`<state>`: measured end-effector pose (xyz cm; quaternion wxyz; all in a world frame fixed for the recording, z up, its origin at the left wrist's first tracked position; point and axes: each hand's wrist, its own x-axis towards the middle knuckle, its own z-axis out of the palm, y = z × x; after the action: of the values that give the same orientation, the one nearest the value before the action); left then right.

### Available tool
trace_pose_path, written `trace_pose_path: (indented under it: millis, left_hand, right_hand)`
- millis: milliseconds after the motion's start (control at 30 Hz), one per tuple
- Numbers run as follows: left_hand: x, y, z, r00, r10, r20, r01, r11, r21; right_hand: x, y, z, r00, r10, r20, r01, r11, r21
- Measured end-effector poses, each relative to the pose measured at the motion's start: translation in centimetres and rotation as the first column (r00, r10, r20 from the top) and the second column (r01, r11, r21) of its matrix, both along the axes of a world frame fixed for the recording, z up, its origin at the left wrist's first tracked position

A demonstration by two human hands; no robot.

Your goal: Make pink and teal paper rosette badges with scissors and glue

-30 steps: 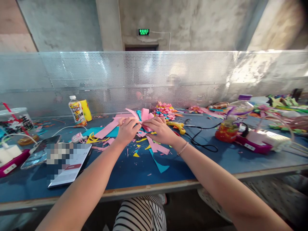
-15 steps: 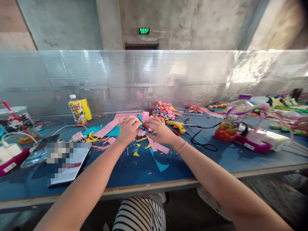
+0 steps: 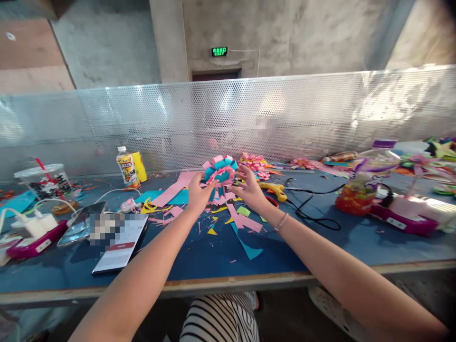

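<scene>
Above the middle of the table I hold a ring-shaped paper flower (image 3: 221,170) made of pink and blue looped petals, its round centre facing me. My left hand (image 3: 199,191) is closed on the flower's left side, thumb toward me. At the other side, my right hand (image 3: 251,191) has its fingers spread beside the petals; whether the fingertips touch them I cannot tell. Pink paper strips (image 3: 245,219), a blue strip (image 3: 249,244) and yellow scraps (image 3: 213,231) lie under and in front of the hands.
Behind my right hand is a pile of pink paper pieces (image 3: 253,164), with a yellow glue gun (image 3: 277,191) and its black cord nearby. A drink bottle (image 3: 127,168), tablet (image 3: 121,247), phone (image 3: 83,223) and cup (image 3: 46,183) stand left. A purple-capped bottle (image 3: 363,185) is right.
The paper flower, earlier mostly hidden between my hands, now shows its looped ring. My hands have moved apart, and the right fingers have spread. The view has shifted slightly left.
</scene>
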<state>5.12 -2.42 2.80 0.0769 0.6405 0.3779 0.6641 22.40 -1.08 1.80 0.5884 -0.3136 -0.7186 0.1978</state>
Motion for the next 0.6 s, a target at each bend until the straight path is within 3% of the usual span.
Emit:
trace_pose_path:
  millis: [133, 233, 433, 600]
  left_hand:
    - [1.1, -0.3, -0.6, 0.973, -0.213, 0.09, 0.223, 0.967, -0.123]
    - [1.6, -0.6, -0.9, 0.937, -0.316, 0.148, 0.34, 0.922, -0.183]
    - [1.2, -0.2, -0.8, 0.85, -0.403, 0.34, 0.487, 0.847, -0.214]
    - [0.1, 0.5, -0.2, 0.632, -0.537, 0.558, 0.713, 0.685, -0.149]
  right_hand:
    - [-0.5, 0.0, -0.3, 0.966, 0.179, -0.184, -0.213, 0.96, -0.184]
    - [-0.7, -0.2, -0.4, 0.928, 0.232, -0.292, -0.299, 0.93, -0.212]
    - [-0.6, -0.3, 0.0, 0.897, 0.263, -0.354, -0.33, 0.933, -0.142]
    - [-0.2, 0.3, -0.3, 0.942, 0.186, -0.278, -0.233, 0.961, -0.15]
